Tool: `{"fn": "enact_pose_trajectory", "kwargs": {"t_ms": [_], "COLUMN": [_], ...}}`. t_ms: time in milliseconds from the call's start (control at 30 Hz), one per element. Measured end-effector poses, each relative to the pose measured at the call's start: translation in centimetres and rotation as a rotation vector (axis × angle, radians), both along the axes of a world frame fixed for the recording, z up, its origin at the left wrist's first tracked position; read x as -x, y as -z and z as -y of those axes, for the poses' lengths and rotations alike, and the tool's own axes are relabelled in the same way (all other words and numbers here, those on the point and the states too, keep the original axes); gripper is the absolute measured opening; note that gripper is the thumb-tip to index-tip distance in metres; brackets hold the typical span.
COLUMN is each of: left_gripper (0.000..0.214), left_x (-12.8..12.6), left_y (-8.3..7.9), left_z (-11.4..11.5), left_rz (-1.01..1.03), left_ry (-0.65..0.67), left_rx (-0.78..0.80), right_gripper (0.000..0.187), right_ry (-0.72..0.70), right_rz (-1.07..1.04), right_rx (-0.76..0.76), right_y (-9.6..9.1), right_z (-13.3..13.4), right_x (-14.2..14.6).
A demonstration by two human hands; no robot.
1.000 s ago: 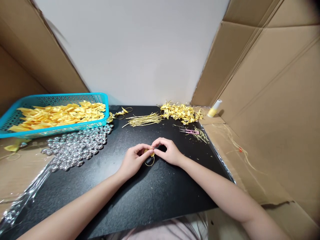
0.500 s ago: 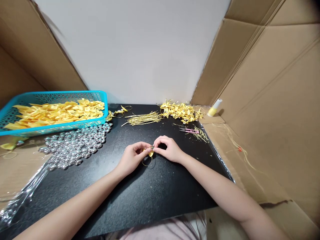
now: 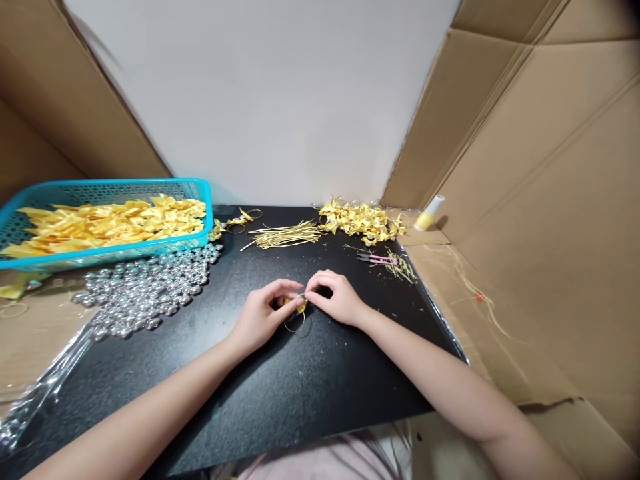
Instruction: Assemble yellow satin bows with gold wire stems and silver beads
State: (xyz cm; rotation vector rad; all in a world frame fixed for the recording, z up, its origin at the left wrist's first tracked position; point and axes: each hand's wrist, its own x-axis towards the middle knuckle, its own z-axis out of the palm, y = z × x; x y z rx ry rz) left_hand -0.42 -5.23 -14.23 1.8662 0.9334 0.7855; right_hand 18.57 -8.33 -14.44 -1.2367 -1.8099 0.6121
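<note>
Over the middle of the black tabletop, my left hand (image 3: 263, 313) pinches a small yellow ribbon bow (image 3: 301, 305) between thumb and fingers. A thin gold cord loop (image 3: 296, 327) hangs below the bow. Facing it, my right hand (image 3: 336, 297) has thumb and forefinger pressed together at the bow's upper right side. What those fingertips grip, perhaps the cord's end, is too small to make out. Beyond the hands lies a bundle of gold cords (image 3: 287, 235).
A blue basket (image 3: 209, 220) of yellow ribbon pieces stands at the left, with silver beads (image 3: 150, 290) spread before it. Finished-looking yellow bows (image 3: 363, 220) are heaped at the back right. Pink thread snips (image 3: 377, 259) lie by cord scraps; a thread spool (image 3: 429, 215) stands on cardboard.
The hands stay almost in place. The bow has turned slightly in the left fingers, and the right fingertips have shifted a little. The view has tilted slightly.
</note>
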Motion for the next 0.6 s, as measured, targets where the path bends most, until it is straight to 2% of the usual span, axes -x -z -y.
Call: {"fn": "enact_pose_trajectory", "kwargs": {"t_ms": [233, 433, 600], "left_gripper": [0.022, 0.018, 0.018], "left_x": [0.25, 0.45, 0.41], "left_y": [-0.12, -0.17, -0.51], "left_z": [-0.05, -0.17, -0.06], "left_rz": [-0.114, -0.118, -0.131], "left_ry": [0.053, 0.019, 0.11], "left_rx": [-0.265, -0.36, -0.398], "right_gripper": [0.012, 0.013, 0.012], "right_ry": [0.019, 0.024, 0.038], "right_rz": [0.002, 0.0, -0.077], "right_rx": [0.009, 0.0, 0.009], "right_y": [0.23, 0.21, 0.26], "right_z": [0.04, 0.06, 0.1], "right_x": [0.23, 0.24, 0.39]}}
